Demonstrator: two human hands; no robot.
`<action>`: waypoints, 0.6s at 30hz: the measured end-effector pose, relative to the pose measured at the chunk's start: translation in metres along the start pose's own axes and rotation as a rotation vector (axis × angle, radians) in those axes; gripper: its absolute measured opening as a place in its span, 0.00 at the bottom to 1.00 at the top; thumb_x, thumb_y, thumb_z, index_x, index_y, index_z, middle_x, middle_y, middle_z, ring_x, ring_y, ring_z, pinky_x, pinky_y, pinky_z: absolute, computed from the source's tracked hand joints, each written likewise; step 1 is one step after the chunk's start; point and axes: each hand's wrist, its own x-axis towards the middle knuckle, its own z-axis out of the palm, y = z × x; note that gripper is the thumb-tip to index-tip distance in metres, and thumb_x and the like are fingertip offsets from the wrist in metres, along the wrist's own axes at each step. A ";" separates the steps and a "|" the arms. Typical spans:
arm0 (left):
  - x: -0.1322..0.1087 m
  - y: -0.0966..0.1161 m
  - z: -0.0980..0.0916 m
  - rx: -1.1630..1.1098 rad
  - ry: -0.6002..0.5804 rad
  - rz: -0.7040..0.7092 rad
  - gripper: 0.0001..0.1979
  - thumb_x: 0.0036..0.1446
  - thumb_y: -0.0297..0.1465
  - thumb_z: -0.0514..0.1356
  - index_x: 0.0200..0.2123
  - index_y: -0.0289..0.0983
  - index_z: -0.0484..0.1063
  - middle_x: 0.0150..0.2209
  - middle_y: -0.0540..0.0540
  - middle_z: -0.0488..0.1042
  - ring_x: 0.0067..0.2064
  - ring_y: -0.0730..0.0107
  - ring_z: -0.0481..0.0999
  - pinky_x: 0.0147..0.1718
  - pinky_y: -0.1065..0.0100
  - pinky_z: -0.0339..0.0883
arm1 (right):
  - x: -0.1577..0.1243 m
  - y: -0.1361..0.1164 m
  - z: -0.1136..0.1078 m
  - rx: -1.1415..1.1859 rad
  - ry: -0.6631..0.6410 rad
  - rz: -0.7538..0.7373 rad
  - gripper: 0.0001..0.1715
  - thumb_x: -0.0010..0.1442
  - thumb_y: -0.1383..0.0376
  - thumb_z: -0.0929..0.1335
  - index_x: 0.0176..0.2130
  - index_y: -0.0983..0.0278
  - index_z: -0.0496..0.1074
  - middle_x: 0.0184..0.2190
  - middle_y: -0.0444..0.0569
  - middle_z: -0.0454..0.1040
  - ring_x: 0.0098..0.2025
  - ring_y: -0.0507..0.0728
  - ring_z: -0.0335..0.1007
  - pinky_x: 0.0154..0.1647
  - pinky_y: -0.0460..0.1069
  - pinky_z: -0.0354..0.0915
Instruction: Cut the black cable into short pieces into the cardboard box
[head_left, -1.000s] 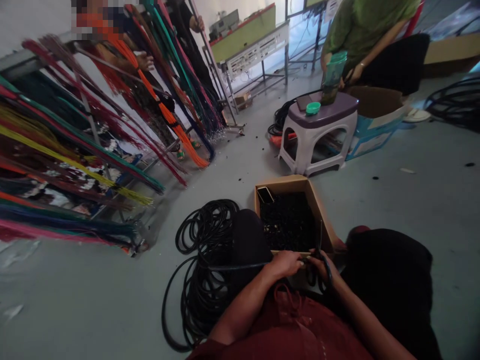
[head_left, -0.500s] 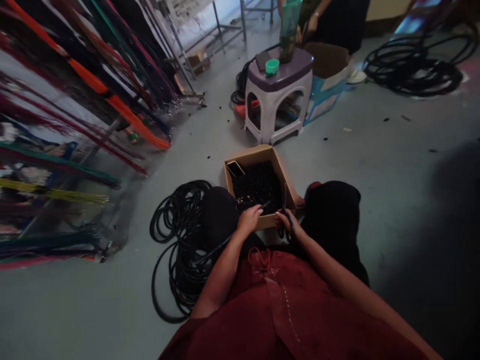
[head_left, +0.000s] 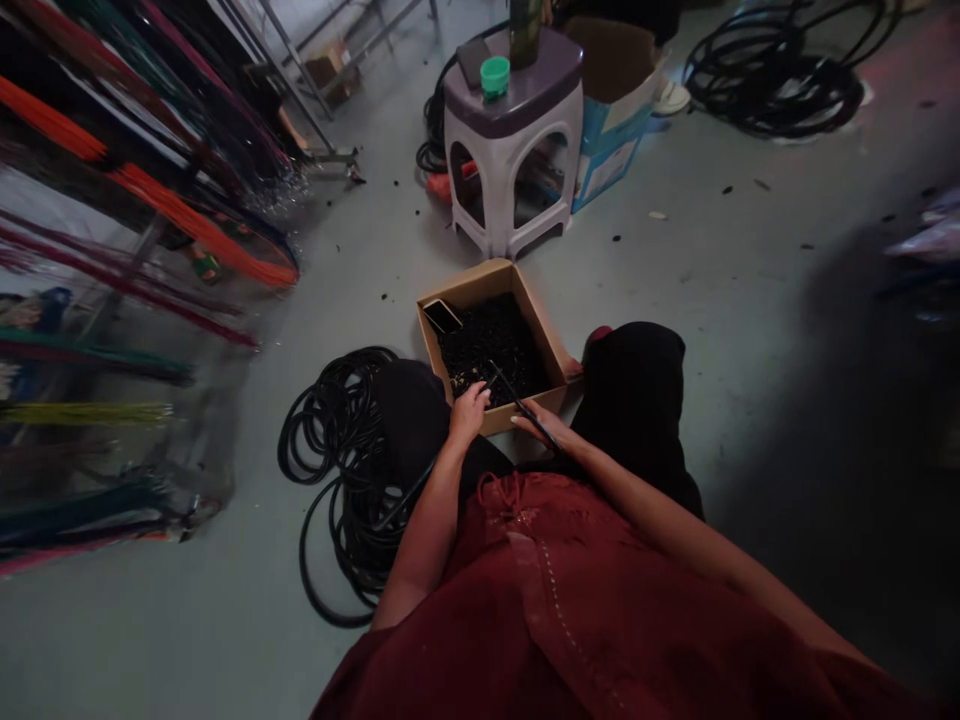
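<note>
My left hand is closed around a black cord, whose short end sticks out past the fingers. That cord seems to run back along my forearm to a loose black coil beside my left leg. In my right hand is a pair of dark scissors, blades pointing up and left. The blade tips lie at or very near the cord's end; contact is hard to tell. Beneath both hands sits a cardboard box with many small black pieces and a phone inside.
Past the box stands a plastic stool carrying a green cup and a tall container. A blue carton is beside it. Bundles of coloured cords hang at left. Another black coil lies at far right.
The scissors have swung from upright to leaning left, bringing their blades to the cord's end. My left hand still grips the cord. The whole view has shifted a little.
</note>
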 end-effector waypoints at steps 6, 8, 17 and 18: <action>0.001 -0.001 0.001 -0.011 -0.023 0.010 0.19 0.61 0.35 0.51 0.53 0.37 0.70 0.31 0.48 0.76 0.29 0.74 0.72 0.33 0.72 0.65 | 0.000 -0.003 0.001 -0.006 -0.038 0.003 0.30 0.53 0.49 0.69 0.50 0.62 0.67 0.45 0.51 0.74 0.46 0.62 0.70 0.49 0.55 0.64; 0.001 -0.001 0.001 -0.015 -0.022 0.011 0.19 0.61 0.35 0.51 0.53 0.37 0.70 0.31 0.48 0.76 0.29 0.74 0.72 0.33 0.73 0.65 | -0.001 -0.005 0.001 -0.003 -0.046 0.004 0.30 0.53 0.48 0.69 0.50 0.63 0.67 0.45 0.52 0.74 0.46 0.62 0.70 0.49 0.55 0.63; 0.003 -0.003 0.001 -0.029 -0.001 -0.002 0.20 0.61 0.35 0.50 0.53 0.36 0.69 0.31 0.48 0.76 0.29 0.75 0.72 0.32 0.73 0.64 | -0.005 -0.015 -0.005 0.010 -0.071 -0.017 0.28 0.56 0.47 0.66 0.48 0.63 0.66 0.43 0.50 0.74 0.44 0.59 0.69 0.45 0.52 0.65; 0.003 -0.003 0.001 -0.030 -0.002 -0.002 0.20 0.61 0.35 0.50 0.53 0.36 0.69 0.31 0.48 0.76 0.29 0.75 0.72 0.32 0.73 0.64 | -0.005 -0.016 -0.005 0.009 -0.074 -0.022 0.28 0.56 0.47 0.65 0.48 0.63 0.66 0.43 0.50 0.73 0.44 0.59 0.69 0.45 0.52 0.65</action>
